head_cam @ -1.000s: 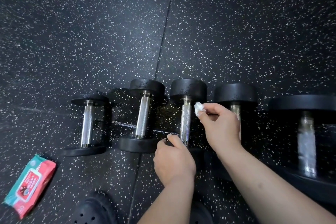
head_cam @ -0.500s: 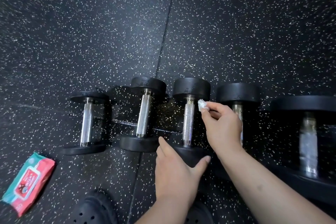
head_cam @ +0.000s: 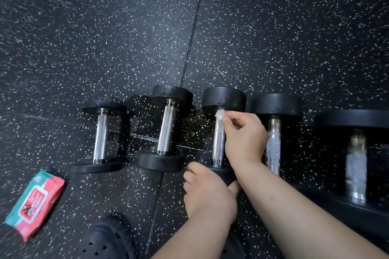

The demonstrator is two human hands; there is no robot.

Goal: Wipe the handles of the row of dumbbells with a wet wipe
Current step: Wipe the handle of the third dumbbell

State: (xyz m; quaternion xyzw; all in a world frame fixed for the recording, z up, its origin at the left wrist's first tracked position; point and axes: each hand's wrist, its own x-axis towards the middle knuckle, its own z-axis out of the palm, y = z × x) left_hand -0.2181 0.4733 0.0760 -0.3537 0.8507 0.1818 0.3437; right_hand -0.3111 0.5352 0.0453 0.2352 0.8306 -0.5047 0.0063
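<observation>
Moved the wipe (head_cam: 220, 114) a little to the left, off the gap and onto the top of the handle (head_cam: 217, 143) of the middle dumbbell (head_cam: 224, 99), right under the far black end. Pinching the wipe, small and bunched, between thumb and finger of the right hand (head_cam: 245, 139), with the other fingers curled in loosely. Closed the left hand (head_cam: 208, 193) too: flat and spread half a second ago, now wrapped round the near black end of the same middle dumbbell, likely to stop any rolling. Looks like the start of the wiping on this handle, from the top down. Next, most likely, a rub down toward the near end, maybe with a turn of the bar to reach the under side. Five in the row, all lying on the speckled floor (head_cam: 126, 38). Patchy, whitish handles on the fourth dumbbell (head_cam: 273, 147) and the fifth dumbbell (head_cam: 355, 164), maybe wet already, hard to be sure. Shiny, dry-looking handles on the first dumbbell (head_cam: 101, 135) and the second dumbbell (head_cam: 166, 130), likely yet to do. So about half way, as a guess. Pack (head_cam: 34, 202) of wipes on the floor at the far left, well apart from the row. Black shoe (head_cam: 105, 239) at the bottom edge, near the left arm.
</observation>
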